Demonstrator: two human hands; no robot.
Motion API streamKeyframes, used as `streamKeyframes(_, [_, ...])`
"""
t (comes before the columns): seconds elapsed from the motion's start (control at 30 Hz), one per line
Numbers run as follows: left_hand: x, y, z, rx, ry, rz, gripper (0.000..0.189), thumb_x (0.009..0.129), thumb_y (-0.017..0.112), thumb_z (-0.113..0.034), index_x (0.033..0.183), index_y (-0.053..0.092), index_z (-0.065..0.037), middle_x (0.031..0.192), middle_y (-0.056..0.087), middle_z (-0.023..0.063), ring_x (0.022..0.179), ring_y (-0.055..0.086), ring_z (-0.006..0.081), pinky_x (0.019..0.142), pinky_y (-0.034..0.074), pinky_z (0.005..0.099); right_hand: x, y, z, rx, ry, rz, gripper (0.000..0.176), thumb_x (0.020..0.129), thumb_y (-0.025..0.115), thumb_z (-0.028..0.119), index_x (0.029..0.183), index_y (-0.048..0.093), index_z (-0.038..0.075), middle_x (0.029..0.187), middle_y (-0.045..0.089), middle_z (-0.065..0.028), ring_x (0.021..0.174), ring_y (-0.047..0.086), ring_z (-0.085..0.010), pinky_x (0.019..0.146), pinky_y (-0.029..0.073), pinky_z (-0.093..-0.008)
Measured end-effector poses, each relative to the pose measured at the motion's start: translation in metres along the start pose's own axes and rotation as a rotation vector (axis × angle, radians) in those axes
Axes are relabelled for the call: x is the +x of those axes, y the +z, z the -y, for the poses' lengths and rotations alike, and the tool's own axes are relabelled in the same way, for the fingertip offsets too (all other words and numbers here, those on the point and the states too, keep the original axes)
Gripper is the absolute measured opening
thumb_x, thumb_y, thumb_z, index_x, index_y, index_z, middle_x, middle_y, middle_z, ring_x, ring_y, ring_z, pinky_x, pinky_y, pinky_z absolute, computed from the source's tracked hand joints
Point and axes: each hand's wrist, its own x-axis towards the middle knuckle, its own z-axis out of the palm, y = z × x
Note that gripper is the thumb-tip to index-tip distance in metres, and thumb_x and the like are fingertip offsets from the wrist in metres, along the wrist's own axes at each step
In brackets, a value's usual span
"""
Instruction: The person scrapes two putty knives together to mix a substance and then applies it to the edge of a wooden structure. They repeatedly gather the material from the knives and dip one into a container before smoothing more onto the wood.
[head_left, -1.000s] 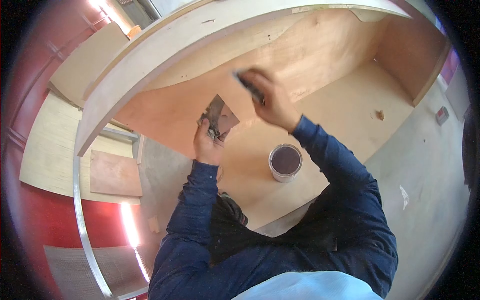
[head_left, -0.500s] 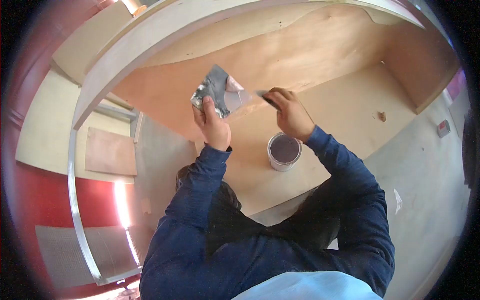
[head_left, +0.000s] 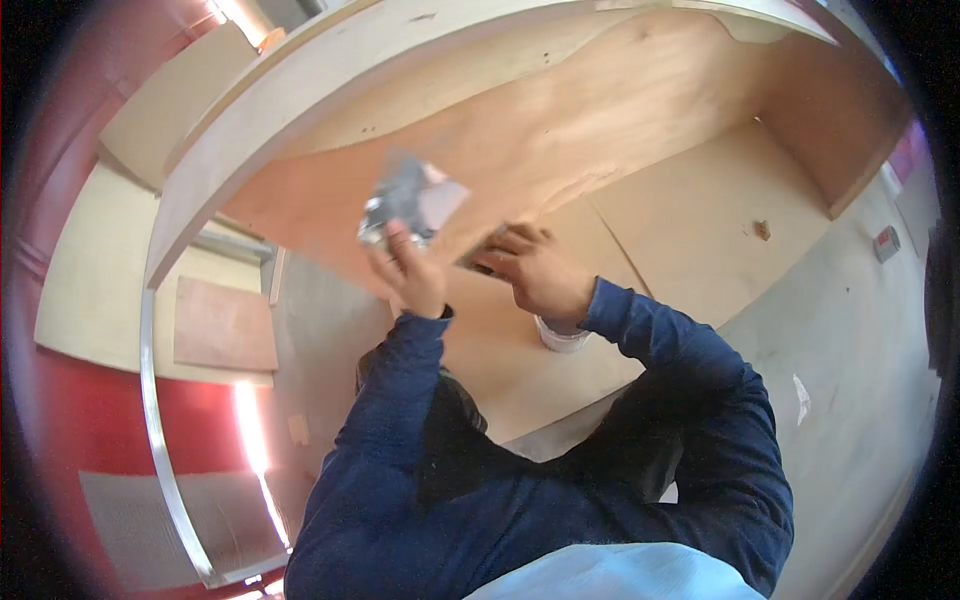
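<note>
In the head view, my left hand (head_left: pixel 415 275) grips a flat square plate (head_left: pixel 392 200) by its lower edge, thumb on top. Grey paste covers much of the plate, and a paler pinkish area shows on its right side; motion blurs it. Just to the right, my right hand (head_left: pixel 548 278) is closed around a thin dark scraper (head_left: pixel 478 256), mostly hidden by the fingers. The scraper sits below and apart from the plate. Under my right wrist stands a white tub (head_left: pixel 563 338), its top mostly covered by the hand and sleeve.
Around the work is a large plywood box frame (head_left: pixel 440 150) with a pale front rail (head_left: pixel 300 95). A small grey and red box (head_left: pixel 886 243) and a white scrap (head_left: pixel 802 398) lie on the floor at right. Wooden panels (head_left: pixel 225 325) lean at left.
My left hand and the plate have shifted left and slightly down. My right hand has come down and left with the scraper, now covering the tub's dark contents.
</note>
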Motion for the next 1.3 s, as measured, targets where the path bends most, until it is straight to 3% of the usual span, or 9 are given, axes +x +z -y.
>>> streamKeyframes(0.07, [0.033, -0.009, 0.002, -0.881, -0.684, 0.045, 0.040, 0.104, 0.049, -0.018, 0.136, 0.045, 0.005, 0.129, 0.054, 0.0168, 0.111, 0.056, 0.0229, 0.094, 0.046, 0.0370, -0.015, 0.019, -0.025, 0.020, 0.109, 0.159, 0.055, 0.070, 0.056, -0.009, 0.120, 0.067, 0.013, 0.125, 0.060, -0.0125, 0.120, 0.052, -0.0375, 0.099, 0.046, -0.0480])
streamKeyframes(0.17, [0.051, -0.018, 0.005, -1.059, -0.899, 0.129, 0.042, 0.104, 0.048, -0.016, 0.140, 0.042, 0.003, 0.137, 0.050, 0.0154, 0.117, 0.054, 0.0224, 0.098, 0.045, 0.0366, 0.018, -0.039, -0.057, 0.009, 0.062, -0.179, 0.052, 0.072, 0.058, -0.010, 0.120, 0.068, 0.010, 0.123, 0.061, -0.0168, 0.117, 0.055, -0.0368, 0.099, 0.048, -0.0443])
streamKeyframes(0.27, [0.036, 0.001, 0.027, -1.156, -0.976, 0.187, 0.043, 0.103, 0.047, -0.015, 0.142, 0.039, 0.001, 0.140, 0.048, 0.0128, 0.121, 0.053, 0.0217, 0.101, 0.044, 0.0363, 0.034, -0.085, -0.094, -0.261, 0.036, -0.497, 0.056, 0.069, 0.058, -0.012, 0.121, 0.067, 0.010, 0.123, 0.061, -0.0144, 0.114, 0.056, -0.0372, 0.099, 0.048, -0.0432])
streamKeyframes(0.3, [0.036, 0.003, 0.029, -1.166, -0.974, 0.199, 0.043, 0.103, 0.047, -0.015, 0.142, 0.039, 0.001, 0.140, 0.048, 0.0128, 0.121, 0.053, 0.0217, 0.101, 0.044, 0.0363, 0.039, -0.098, -0.104, -0.334, 0.005, -0.568, 0.045, 0.076, 0.069, 0.002, 0.119, 0.068, 0.017, 0.122, 0.062, -0.0084, 0.116, 0.055, -0.0334, 0.095, 0.048, -0.0454])
streamKeyframes(0.4, [0.035, 0.000, 0.026, -1.286, -0.959, 0.234, 0.043, 0.103, 0.048, -0.016, 0.142, 0.038, -0.001, 0.138, 0.049, 0.0106, 0.121, 0.053, 0.0217, 0.101, 0.045, 0.0355, 0.046, -0.124, -0.119, -0.458, -0.003, -0.559, 0.064, 0.067, 0.061, -0.009, 0.126, 0.064, 0.015, 0.129, 0.059, -0.0110, 0.118, 0.054, -0.0367, 0.101, 0.047, -0.0445])
streamKeyframes(0.63, [0.041, -0.005, 0.024, -1.305, -1.062, 0.301, 0.036, 0.103, 0.051, -0.019, 0.135, 0.045, -0.003, 0.133, 0.053, 0.0101, 0.120, 0.054, 0.0212, 0.099, 0.046, 0.0359, 0.053, -0.126, -0.154, -0.492, -0.002, -0.618, 0.065, 0.067, 0.062, -0.007, 0.127, 0.064, 0.018, 0.132, 0.058, -0.0083, 0.119, 0.054, -0.0352, 0.102, 0.045, -0.0442])
streamKeyframes(0.7, [0.041, -0.003, 0.024, -1.292, -1.059, 0.312, 0.036, 0.103, 0.051, -0.019, 0.134, 0.046, -0.003, 0.133, 0.053, 0.0101, 0.120, 0.054, 0.0214, 0.099, 0.046, 0.0361, 0.058, -0.127, -0.154, -0.507, 0.026, -0.634, 0.062, 0.070, 0.070, -0.003, 0.127, 0.062, 0.022, 0.132, 0.057, -0.0032, 0.124, 0.052, -0.0291, 0.101, 0.042, -0.0431])
streamKeyframes(1.03, [0.046, -0.008, 0.018, -1.321, -1.096, 0.313, 0.033, 0.103, 0.050, -0.019, 0.132, 0.048, -0.003, 0.132, 0.054, 0.0099, 0.120, 0.054, 0.0212, 0.100, 0.045, 0.0361, 0.067, -0.122, -0.155, -0.472, -0.029, -0.674, 0.065, 0.067, 0.063, -0.006, 0.127, 0.064, 0.019, 0.131, 0.058, -0.0079, 0.118, 0.054, -0.0347, 0.102, 0.044, -0.0443])
streamKeyframes(1.3, [0.045, -0.008, 0.012, -1.330, -1.030, 0.293, 0.032, 0.103, 0.051, -0.019, 0.131, 0.048, -0.004, 0.130, 0.055, 0.0085, 0.119, 0.054, 0.0197, 0.098, 0.048, 0.0360, 0.057, -0.119, -0.156, -0.486, 0.027, -0.664, 0.061, 0.071, 0.072, -0.003, 0.126, 0.063, 0.023, 0.132, 0.058, -0.0028, 0.125, 0.052, -0.0284, 0.102, 0.041, -0.0426])
